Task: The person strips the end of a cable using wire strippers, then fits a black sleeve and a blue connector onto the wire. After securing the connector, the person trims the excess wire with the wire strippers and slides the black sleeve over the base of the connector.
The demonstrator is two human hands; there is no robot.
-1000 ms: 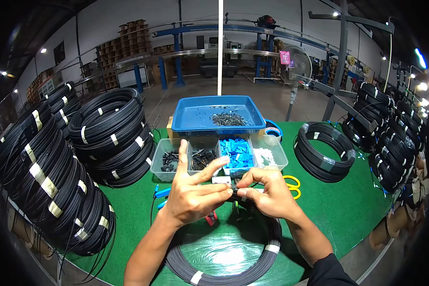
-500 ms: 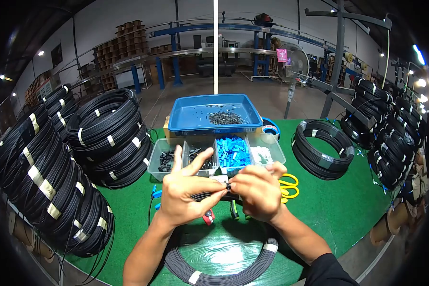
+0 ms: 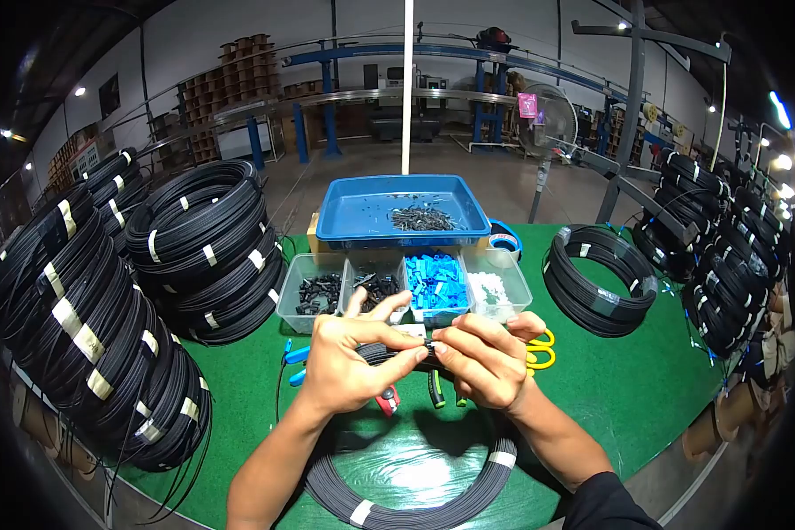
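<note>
My left hand (image 3: 349, 367) pinches with thumb and forefinger, its other fingers loosely raised. Against its fingertips, my right hand (image 3: 486, 362) is closed, thumb pressed to the fingers. Between the two sets of fingertips is a small black piece (image 3: 429, 346), mostly covered, so its exact kind is hard to make out. Below the hands lies a coil of black cable (image 3: 397, 518), bound with white tape; the forearms cross over it. Behind the hands stands a clear divided box (image 3: 293, 320) of black parts, blue connectors (image 3: 436, 283) and small white parts (image 3: 488, 290).
A blue tray (image 3: 344, 231) with black scraps stands behind the box. Yellow-handled scissors (image 3: 543, 356), a red-handled tool (image 3: 388, 403) and a green-and-black-handled tool (image 3: 436, 389) lie around the hands. Cable coils are stacked at left (image 3: 199, 221); another coil (image 3: 599, 291) lies at right.
Both hands have lowered slightly, still meeting at the small black piece. The raised fingers of my left hand have curled down. The view has shifted a little.
</note>
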